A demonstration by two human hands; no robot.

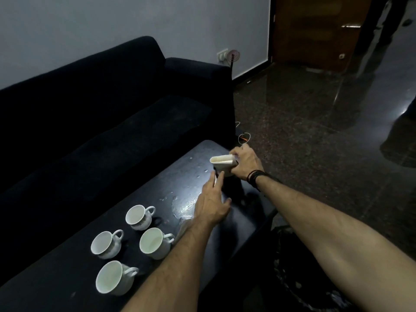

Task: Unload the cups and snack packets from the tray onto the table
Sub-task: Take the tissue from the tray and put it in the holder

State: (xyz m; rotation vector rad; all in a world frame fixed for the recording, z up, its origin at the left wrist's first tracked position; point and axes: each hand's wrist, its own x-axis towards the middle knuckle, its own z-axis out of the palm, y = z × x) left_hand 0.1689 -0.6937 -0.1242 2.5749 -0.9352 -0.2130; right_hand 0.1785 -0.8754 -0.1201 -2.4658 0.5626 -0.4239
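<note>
My right hand [244, 162] grips a pale packet [222, 165] beyond four cups [137, 217] on the worktop [67, 278]; left hand [212, 204] open, fingers touching it.

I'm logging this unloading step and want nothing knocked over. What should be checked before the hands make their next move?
1. Four cups upright on the table: ok.
2. Right hand has a firm hold on the cream packet: ok.
3. Left hand free of load: cannot tell, its fingertips touch something dark under the packet.
4. Table surface dry: not ok, wet patch near the left hand.
5. Left forearm clear of the nearest cup: not ok, very close.
6. Tray emptied: cannot tell, no tray clearly visible.
</note>
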